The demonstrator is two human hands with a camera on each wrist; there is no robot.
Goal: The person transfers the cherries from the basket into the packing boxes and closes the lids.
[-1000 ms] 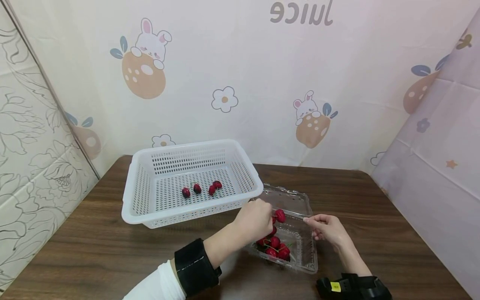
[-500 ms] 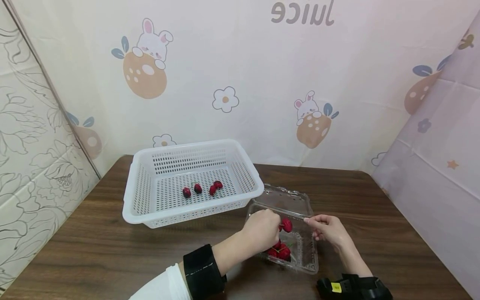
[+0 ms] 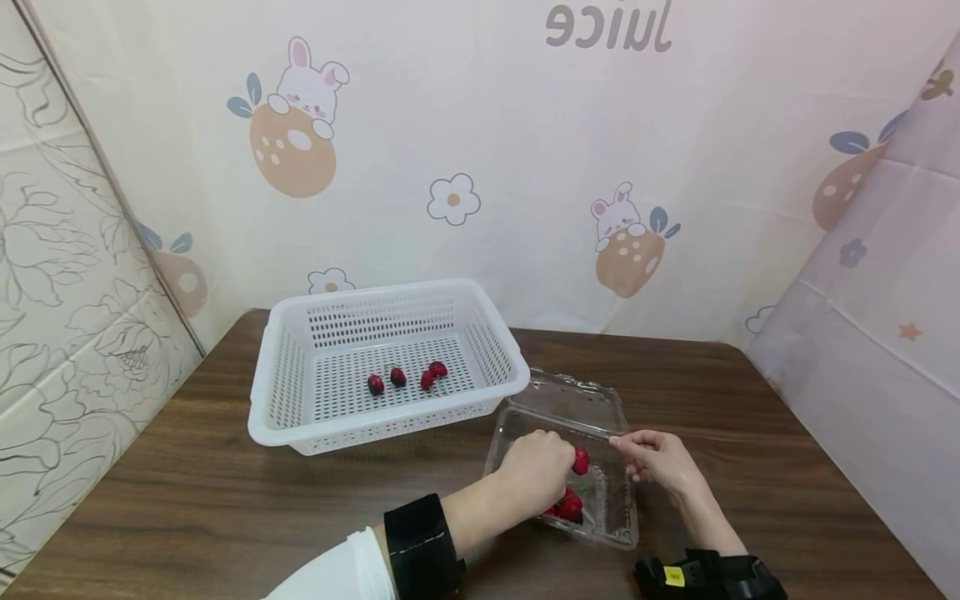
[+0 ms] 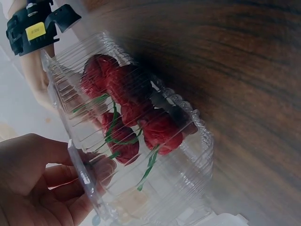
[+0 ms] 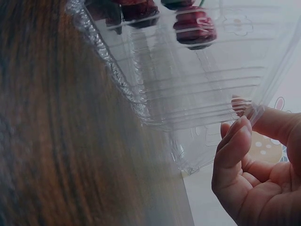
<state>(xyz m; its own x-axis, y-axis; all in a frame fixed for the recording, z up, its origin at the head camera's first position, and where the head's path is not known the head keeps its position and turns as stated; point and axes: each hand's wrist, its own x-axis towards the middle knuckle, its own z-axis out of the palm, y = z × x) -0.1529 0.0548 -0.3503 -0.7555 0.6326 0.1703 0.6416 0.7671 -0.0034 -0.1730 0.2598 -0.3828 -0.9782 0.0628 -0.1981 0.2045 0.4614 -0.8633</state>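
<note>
In the head view my left hand [image 3: 536,473] reaches down into a clear plastic clamshell box [image 3: 615,533]. Its fingertips pinch the green stem of a red cherry [image 4: 124,146], seen beside the box wall in the left wrist view. More cherries [image 3: 568,505] lie in the near part of the box, partly hidden behind this hand. My right hand [image 3: 660,462] pinches the box's right rim between thumb and fingers, which the right wrist view shows close up. The box's lid [image 3: 573,400] is folded back, away from me.
A white perforated basket [image 3: 390,292] stands left of the box, its right corner close to the lid. Several cherries [image 3: 397,377] lie on its floor. Everything rests on a dark wooden table [image 3: 225,500]. A printed curtain [image 3: 517,108] hangs behind.
My left hand has moved right and toward me inside the box, the cherry by its fingers moving along with it. My right hand stays on the rim.
</note>
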